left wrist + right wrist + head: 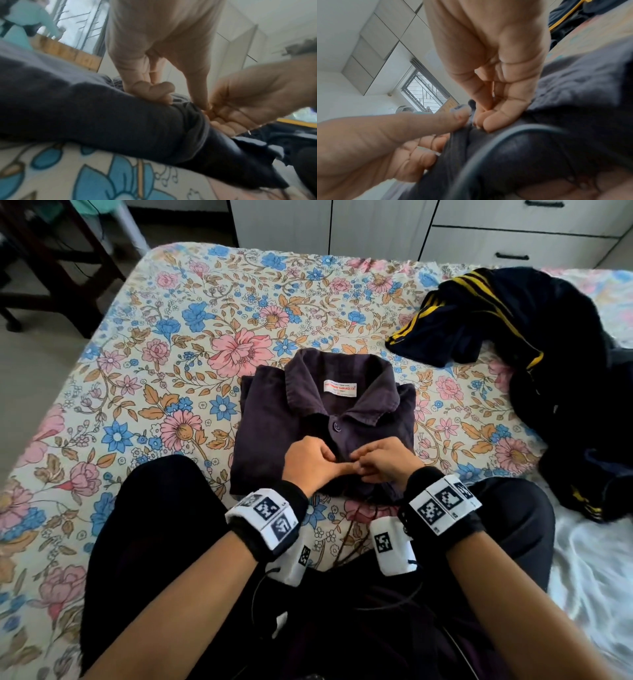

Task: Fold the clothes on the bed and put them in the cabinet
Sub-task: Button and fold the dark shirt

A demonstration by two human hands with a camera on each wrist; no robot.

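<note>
A dark purple collared shirt (274,422) lies folded into a rectangle on the floral bedsheet (171,337), collar away from me, white label showing. Both hands meet at its near middle, on the button placket. My left hand (313,463) has its fingers curled onto the cloth, thumb stretched toward the right hand. My right hand (383,463) pinches the shirt front edge between thumb and fingers. The left wrist view shows the shirt (102,115) under the left hand (154,89). In the right wrist view the right hand (489,119) pinches the shirt (573,94).
A heap of black clothes with yellow stripes (513,330) lies at the right of the bed. White cabinet doors and drawers (376,224) stand beyond the bed's far edge. A dark wooden chair (51,261) stands at the far left. My black-clad knees (154,525) rest on the bed.
</note>
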